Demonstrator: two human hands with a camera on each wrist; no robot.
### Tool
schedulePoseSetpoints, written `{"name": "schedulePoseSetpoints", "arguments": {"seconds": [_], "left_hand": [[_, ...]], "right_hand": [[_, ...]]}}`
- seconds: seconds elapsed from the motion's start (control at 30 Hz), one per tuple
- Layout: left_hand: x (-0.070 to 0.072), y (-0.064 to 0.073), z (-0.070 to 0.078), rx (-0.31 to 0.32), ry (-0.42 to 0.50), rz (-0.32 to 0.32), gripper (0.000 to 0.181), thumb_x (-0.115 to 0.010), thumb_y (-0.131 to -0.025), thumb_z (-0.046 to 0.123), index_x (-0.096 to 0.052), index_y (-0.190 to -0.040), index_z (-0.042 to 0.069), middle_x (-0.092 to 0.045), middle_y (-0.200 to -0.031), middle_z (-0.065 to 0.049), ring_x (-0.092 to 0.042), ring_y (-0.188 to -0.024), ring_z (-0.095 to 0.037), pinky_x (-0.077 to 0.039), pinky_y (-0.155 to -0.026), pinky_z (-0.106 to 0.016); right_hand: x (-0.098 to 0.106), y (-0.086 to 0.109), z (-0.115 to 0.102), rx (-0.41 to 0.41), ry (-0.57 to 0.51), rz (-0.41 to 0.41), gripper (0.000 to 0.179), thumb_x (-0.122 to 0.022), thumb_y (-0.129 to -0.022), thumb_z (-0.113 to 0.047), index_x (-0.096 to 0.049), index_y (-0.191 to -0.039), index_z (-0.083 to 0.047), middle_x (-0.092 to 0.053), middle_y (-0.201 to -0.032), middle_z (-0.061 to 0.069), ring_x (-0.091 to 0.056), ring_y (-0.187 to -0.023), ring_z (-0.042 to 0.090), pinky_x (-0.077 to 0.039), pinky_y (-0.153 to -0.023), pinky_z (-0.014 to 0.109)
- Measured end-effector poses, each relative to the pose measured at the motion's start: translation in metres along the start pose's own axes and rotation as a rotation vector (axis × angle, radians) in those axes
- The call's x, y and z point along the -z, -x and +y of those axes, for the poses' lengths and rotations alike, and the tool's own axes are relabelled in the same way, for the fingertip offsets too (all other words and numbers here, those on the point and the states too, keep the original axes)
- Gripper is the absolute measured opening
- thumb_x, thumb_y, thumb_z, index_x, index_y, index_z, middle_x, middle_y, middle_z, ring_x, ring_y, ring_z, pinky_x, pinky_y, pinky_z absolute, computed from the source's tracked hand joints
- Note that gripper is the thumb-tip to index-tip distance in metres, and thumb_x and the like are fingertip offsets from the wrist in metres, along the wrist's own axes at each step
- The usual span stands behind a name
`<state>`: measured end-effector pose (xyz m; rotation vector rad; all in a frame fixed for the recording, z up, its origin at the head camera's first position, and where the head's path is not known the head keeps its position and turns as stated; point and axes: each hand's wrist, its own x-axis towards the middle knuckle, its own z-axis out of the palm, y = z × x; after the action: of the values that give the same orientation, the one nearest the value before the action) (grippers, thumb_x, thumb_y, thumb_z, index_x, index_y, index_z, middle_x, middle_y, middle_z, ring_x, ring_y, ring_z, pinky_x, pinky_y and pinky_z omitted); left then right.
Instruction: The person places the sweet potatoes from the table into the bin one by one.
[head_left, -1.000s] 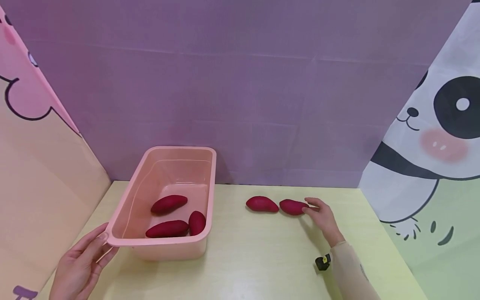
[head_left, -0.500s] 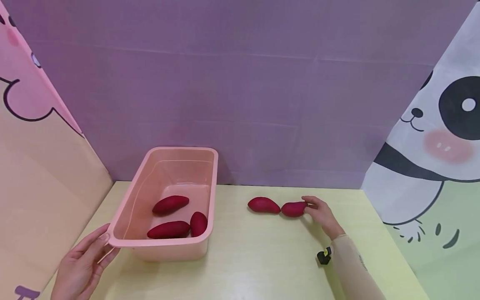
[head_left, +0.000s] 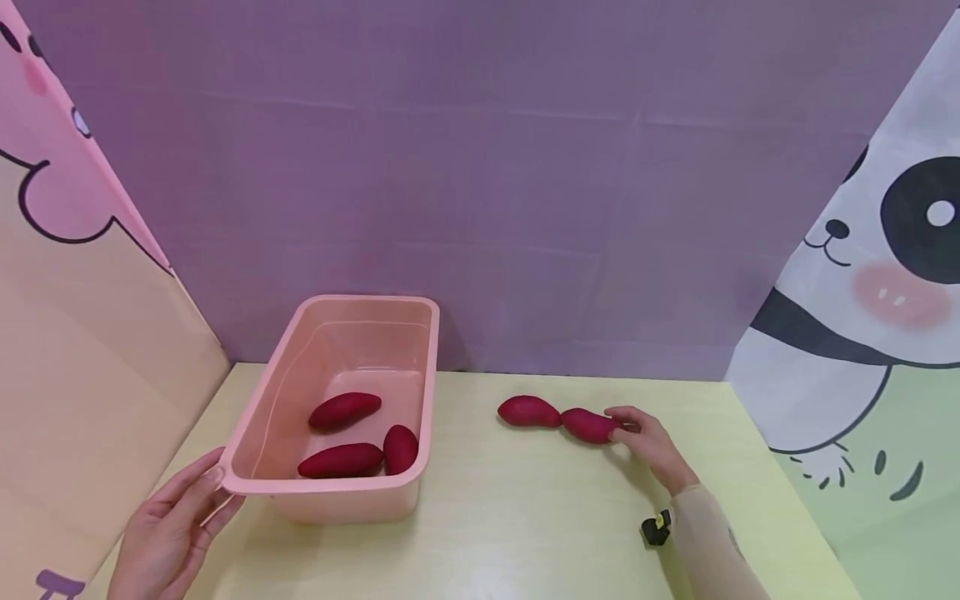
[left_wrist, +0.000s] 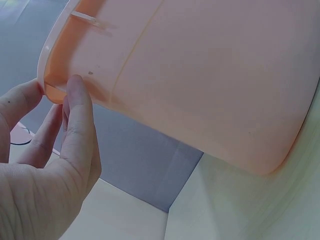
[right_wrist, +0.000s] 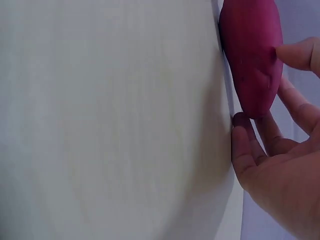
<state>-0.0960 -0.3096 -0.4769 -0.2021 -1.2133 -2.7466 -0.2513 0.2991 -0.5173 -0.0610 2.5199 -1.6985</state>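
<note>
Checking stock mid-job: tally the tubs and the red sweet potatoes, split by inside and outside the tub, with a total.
Pink tub: 1
Red sweet potatoes inside the tub: 3
Red sweet potatoes outside the tub: 2
Total: 6

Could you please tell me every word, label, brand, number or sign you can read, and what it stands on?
No text can be read.
Right sleeve: a faint mark, too small to read.
Black object beside it: a yellow patch, too small to tell whether lettered.
</note>
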Motion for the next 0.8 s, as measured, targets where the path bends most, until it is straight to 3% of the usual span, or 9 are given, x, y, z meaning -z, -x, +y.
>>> {"name": "schedulePoseSetpoints", "arguments": {"seconds": [0.47,0.8], "left_hand": [[-0.0003,0.0007,0.0011,0.008,0.010,-0.011,0.040,-0.039,-0.104,-0.012,-0.065,-0.131,0.001,-0.069,-0.123,-0.009,-0.069,-0.105,-0.023,-0.056,-0.091,-0.037],[-0.0002,0.0005,0.0018,0.021,0.009,0.023,0.040,-0.040,-0.103,-0.012,-0.066,-0.131,0.001,-0.069,-0.123,-0.008,-0.070,-0.103,-0.023,-0.057,-0.089,-0.038]], "right_hand": [[-0.0012,0.0047,0.0048,0.023,-0.008,-0.056,0.046,-0.071,-0.092,-0.006,-0.057,-0.134,0.006,-0.061,-0.127,0.022,-0.058,-0.108,0.025,-0.051,-0.089,0.024],[-0.0039,0.0064,0.0074,0.029,-0.026,-0.016,0.049,-0.071,-0.091,-0.004,-0.054,-0.136,0.007,-0.063,-0.123,0.022,-0.062,-0.105,0.022,-0.051,-0.089,0.026]]}}
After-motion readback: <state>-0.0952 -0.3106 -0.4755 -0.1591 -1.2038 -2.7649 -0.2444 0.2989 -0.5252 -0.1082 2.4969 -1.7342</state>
